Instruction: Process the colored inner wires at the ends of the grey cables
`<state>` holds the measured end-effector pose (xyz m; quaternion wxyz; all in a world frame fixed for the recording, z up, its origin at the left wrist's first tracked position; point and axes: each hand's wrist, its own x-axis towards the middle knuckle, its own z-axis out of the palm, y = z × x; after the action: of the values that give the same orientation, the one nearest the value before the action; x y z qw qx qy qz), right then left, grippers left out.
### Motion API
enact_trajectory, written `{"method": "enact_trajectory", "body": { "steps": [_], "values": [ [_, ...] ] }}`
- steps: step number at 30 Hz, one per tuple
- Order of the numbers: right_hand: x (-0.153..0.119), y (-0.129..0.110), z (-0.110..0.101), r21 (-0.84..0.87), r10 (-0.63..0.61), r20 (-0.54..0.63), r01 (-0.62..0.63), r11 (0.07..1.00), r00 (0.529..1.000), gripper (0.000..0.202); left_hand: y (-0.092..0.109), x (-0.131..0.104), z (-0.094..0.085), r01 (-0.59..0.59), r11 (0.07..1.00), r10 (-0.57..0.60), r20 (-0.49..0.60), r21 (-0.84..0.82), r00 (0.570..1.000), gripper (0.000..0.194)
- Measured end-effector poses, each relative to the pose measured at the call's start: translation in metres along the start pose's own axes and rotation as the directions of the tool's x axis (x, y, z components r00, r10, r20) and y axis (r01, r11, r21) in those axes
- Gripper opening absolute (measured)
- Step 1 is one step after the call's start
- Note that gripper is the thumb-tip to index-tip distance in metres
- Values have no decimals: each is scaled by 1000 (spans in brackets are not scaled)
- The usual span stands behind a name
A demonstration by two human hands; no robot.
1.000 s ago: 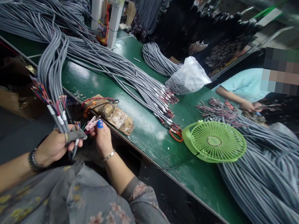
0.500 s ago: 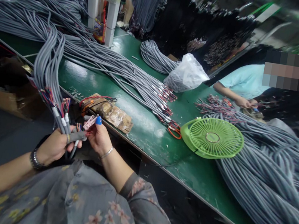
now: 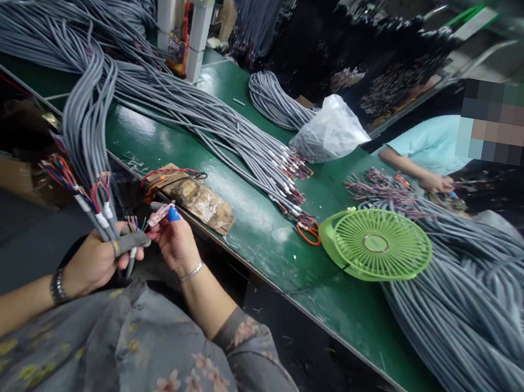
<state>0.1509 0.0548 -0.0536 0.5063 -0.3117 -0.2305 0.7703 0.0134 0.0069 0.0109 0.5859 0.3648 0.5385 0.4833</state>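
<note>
Cables (image 3: 223, 127), grey and many, run in thick piles across the green tabletop (image 3: 255, 238), far outnumbering those in hand, so much appears left. Several ending near the fan (image 3: 376, 244) already carry white sleeves (image 3: 285, 190) and bared wires (image 3: 298, 196); whether those are complete cannot be told. Just off the near edge, a small bunch (image 3: 100, 227) sits in the left hand (image 3: 97, 259), its fingers wrapped snugly round it; here too sleeves are on and coloured cores splay out. One end seems under way rather than finished: its strands (image 3: 132, 223) rise by the left thumb, close to the right hand (image 3: 179, 242), whose fingers are pinched together on a pale pink clip (image 3: 159, 214). Whether that clip grips a strand is too small to tell.
</note>
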Motion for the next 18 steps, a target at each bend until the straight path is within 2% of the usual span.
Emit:
{"method": "enact_trajectory", "body": {
  "steps": [5, 13, 15, 18],
  "values": [
    [1, -1, -1, 7, 23, -16, -23, 1000, 1000, 42, -3, 5, 3, -26, 1000, 26, -9, 3, 1000, 41],
    [2, 2, 0, 46, 34, -52, -32, 998, 998, 31, -6, 8, 5, 16, 998, -15, -20, 55, 1000, 42],
    [1, 0, 1, 46, 52, -65, -50, 998, 997, 34, -5, 8, 4, 19, 998, -18, -21, 53, 1000, 41],
    [0, -5, 2, 53, 119, -58, -116, 992, 991, 49, -3, 4, 1, 11, 999, -10, -12, 36, 1000, 37]
  ]
}}
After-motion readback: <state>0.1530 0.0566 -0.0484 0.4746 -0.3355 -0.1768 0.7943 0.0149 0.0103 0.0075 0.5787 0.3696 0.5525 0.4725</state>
